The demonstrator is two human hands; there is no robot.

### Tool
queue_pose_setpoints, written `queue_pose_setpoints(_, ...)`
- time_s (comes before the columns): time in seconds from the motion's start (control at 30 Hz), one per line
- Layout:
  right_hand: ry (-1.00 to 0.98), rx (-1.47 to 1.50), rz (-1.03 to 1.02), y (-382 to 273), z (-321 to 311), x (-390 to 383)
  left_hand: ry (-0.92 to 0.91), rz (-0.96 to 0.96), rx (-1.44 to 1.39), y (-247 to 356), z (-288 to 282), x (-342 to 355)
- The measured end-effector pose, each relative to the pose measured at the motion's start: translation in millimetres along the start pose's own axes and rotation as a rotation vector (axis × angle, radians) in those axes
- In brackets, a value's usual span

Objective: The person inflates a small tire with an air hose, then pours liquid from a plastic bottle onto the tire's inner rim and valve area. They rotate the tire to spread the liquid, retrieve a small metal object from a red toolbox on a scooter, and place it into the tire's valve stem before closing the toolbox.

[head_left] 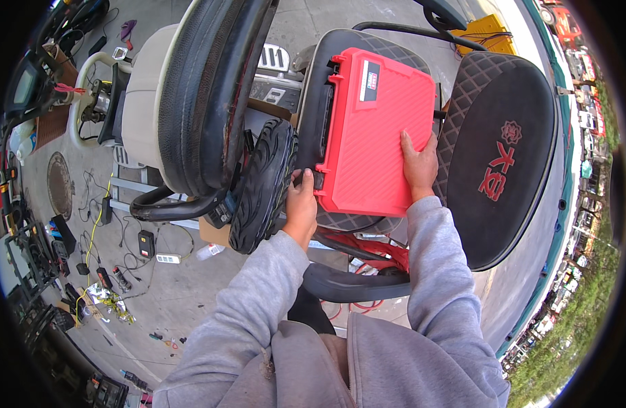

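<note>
A red hard plastic case (377, 149) with a ribbed lid lies closed on the black quilted seat (415, 58) of a vehicle. Its dark carrying handle (324, 115) is on the left side. My left hand (301, 211) is closed at the near left corner, thumb by the black latch (318, 180). Over the right edge rests my right hand (420, 166), its thumb on the lid and its other fingers partly hidden along the side. Just left of my left hand stands a black treaded tire (264, 187).
A black backrest (503, 160) with red marks rises at the right. Another padded seat back (204, 88) stands at the left. Cables, a power strip (168, 258) and tools lie on the concrete ground (211, 326). A yellow case (486, 35) sits at the far right.
</note>
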State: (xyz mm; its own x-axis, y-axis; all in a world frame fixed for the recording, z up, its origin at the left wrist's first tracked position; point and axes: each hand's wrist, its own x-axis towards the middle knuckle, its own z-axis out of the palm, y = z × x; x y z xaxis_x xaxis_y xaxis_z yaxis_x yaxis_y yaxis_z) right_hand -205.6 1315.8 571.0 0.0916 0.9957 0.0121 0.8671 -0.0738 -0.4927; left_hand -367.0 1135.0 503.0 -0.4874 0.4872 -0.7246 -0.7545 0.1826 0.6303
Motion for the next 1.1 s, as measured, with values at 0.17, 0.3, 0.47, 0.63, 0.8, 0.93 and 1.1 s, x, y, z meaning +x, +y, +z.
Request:
queue_pose_setpoints(0.17, 0.005, -0.013, 0.003, -3, -2, -1, -0.015, 0.116, 0.326, 7, 0, -5)
queue_pose_setpoints(0.3, -0.016, -0.024, 0.023, -4, -2, 1, -0.026, 0.245, 0.854, 14, 1, -16)
queue_pose_setpoints(0.47, 0.011, -0.029, -0.009, -5, -1, 2, -0.083, 0.380, 0.940, 18, 3, -17)
queue_pose_setpoints(0.63, -0.021, -0.055, 0.031, -8, -1, -1, -0.144, 0.329, 0.988, 21, 2, -13)
queue_pose_setpoints(0.8, -0.024, -0.077, 0.056, -8, 0, -1, -0.221, 0.260, 0.983, 26, 0, -8)
queue_pose_setpoints(0.93, -0.112, -0.273, 0.158, -7, 1, 8, -0.214, 0.155, 0.990, 31, 6, -11)
queue_pose_setpoints(1.1, -0.034, -0.193, -0.151, -10, -22, -31, -0.315, 0.166, 1.004, 69, -6, -62)
